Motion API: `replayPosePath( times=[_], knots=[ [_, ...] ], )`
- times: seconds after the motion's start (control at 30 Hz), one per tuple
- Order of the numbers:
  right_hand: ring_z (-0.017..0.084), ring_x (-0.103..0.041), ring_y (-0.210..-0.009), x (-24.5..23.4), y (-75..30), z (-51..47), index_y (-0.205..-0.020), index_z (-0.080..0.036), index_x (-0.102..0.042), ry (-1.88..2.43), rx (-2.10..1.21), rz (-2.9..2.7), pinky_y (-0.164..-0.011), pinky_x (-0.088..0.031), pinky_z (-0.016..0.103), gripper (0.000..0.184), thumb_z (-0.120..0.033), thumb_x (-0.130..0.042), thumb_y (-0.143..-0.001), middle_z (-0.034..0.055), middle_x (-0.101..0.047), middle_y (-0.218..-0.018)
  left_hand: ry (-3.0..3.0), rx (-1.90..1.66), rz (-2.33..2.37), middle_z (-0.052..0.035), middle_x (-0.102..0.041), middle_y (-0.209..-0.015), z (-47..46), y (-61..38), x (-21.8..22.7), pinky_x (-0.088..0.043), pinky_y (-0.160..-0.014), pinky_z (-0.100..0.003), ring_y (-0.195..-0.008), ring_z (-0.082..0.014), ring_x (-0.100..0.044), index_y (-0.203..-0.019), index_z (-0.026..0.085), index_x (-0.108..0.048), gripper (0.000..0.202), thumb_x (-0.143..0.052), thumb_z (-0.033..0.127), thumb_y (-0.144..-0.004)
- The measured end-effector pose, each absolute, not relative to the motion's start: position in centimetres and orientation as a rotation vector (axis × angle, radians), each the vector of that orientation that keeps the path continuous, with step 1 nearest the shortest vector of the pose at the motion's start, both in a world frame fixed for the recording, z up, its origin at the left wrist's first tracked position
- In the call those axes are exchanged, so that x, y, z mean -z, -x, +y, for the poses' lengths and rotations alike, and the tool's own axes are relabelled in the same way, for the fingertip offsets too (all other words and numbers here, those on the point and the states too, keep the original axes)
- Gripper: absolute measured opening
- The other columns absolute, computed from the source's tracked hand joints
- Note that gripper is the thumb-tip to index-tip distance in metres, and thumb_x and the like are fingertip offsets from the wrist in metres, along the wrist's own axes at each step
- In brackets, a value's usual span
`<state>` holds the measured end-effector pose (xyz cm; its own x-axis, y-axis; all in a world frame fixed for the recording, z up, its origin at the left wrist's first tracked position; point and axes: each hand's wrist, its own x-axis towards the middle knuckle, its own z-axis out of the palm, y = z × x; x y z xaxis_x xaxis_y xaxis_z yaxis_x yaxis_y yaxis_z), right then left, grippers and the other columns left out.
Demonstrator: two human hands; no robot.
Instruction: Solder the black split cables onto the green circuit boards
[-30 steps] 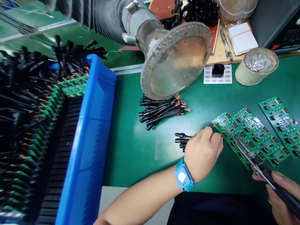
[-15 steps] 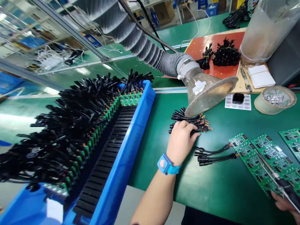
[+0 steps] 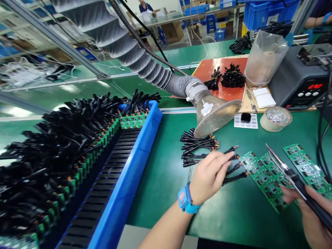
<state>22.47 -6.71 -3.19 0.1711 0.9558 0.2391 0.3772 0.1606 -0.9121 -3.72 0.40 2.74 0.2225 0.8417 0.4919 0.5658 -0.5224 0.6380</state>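
My left hand, with a blue watch on its wrist, is closed on a black cable whose bare coloured wire ends point toward a green circuit board. Other black cables run from this board's near-left corner and pass partly under my fingers. Behind my hand lies a pile of black cables. My right hand grips a soldering iron with a thin metal guide along it. Its tip hovers over or beside a second circuit board. A third board lies farther right.
A blue bin of boards with black cables stands left. A fume extraction hood hangs low over the bench. Behind are a tub, a watch-like black square, a soldering station, and a red board. A person sits far back.
My left hand has moved from the cable pile rightward to the first board, now with a cable in it. The soldering iron and my right hand have come up farther into view.
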Motion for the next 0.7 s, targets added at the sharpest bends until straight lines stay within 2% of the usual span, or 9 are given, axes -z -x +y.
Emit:
replayPosePath(
  times=[0.1,0.2,0.3,0.4,0.57,0.7],
  knots=[
    [0.018,-0.068,-0.075,0.5,-20.1,-5.4,-0.111,-0.026,-0.06,1.406,-0.622,-1.365,-0.068,-0.058,0.028,0.03,-0.025,-0.061,-0.081,0.0018,-0.07,-0.095,-1.791,-1.134,1.193,-0.0056,-0.066,-0.073,-0.3,2.1,-3.0,-0.051,-0.068,-0.03,-0.073,-0.0164,-0.063,-0.093,0.016,-0.062,0.012,-0.052,0.019,-0.087],
    [0.019,-0.068,-0.076,-1.2,-18.5,-4.5,-0.112,-0.027,-0.06,1.363,-0.701,-1.333,-0.064,-0.059,0.028,0.03,-0.025,-0.061,-0.082,0.0024,-0.07,-0.093,-1.195,-0.824,0.956,-0.0031,-0.063,-0.061,-0.8,0.8,-3.0,-0.05,-0.055,-0.026,-0.055,-0.0145,-0.062,-0.085,0.013,-0.058,0.023,-0.055,0.036,-0.085],
    [0.02,-0.067,-0.087,-2.1,-17.8,-3.5,-0.114,-0.029,-0.058,1.406,-0.874,-1.247,-0.072,-0.058,0.03,0.033,-0.029,-0.063,-0.081,0.0027,-0.069,-0.094,-0.867,-0.647,0.835,-0.001,-0.061,-0.061,-1.2,-0.3,-2.5,-0.05,-0.055,-0.025,-0.055,-0.0145,-0.063,-0.081,0.013,-0.056,0.033,-0.066,0.044,-0.075],
    [0.019,-0.065,-0.092,-2.2,-17.8,-2.6,-0.114,-0.03,-0.057,1.397,-1.075,-1.214,-0.076,-0.057,0.029,0.034,-0.031,-0.064,-0.081,0.0022,-0.069,-0.095,-0.825,-0.619,0.846,-0.0002,-0.061,-0.061,-1.5,-0.9,-2.1,-0.049,-0.056,-0.025,-0.056,-0.0143,-0.063,-0.08,0.014,-0.055,0.035,-0.07,0.044,-0.071],
    [0.017,-0.066,-0.083,-1.6,-18.3,-2.1,-0.113,-0.029,-0.058,1.323,-1.239,-1.127,-0.068,-0.057,0.026,0.039,-0.032,-0.07,-0.076,0.0019,-0.068,-0.091,-0.88,-0.538,0.822,0.0,-0.059,-0.059,-1.6,-1.0,-2.2,-0.045,-0.054,-0.023,-0.054,-0.0115,-0.06,-0.074,0.014,-0.055,0.034,-0.066,0.045,-0.074],
    [0.02,-0.066,-0.081,-1.4,-18.3,-2.1,-0.111,-0.026,-0.059,1.348,-1.267,-1.08,-0.062,-0.057,0.028,0.043,-0.032,-0.074,-0.071,0.0039,-0.068,-0.087,-0.888,-0.5,0.808,-0.0005,-0.061,-0.06,-1.5,-1.0,-2.3,-0.045,-0.053,-0.022,-0.051,-0.009,-0.057,-0.079,0.013,-0.056,0.036,-0.066,0.047,-0.073]
  ],
)
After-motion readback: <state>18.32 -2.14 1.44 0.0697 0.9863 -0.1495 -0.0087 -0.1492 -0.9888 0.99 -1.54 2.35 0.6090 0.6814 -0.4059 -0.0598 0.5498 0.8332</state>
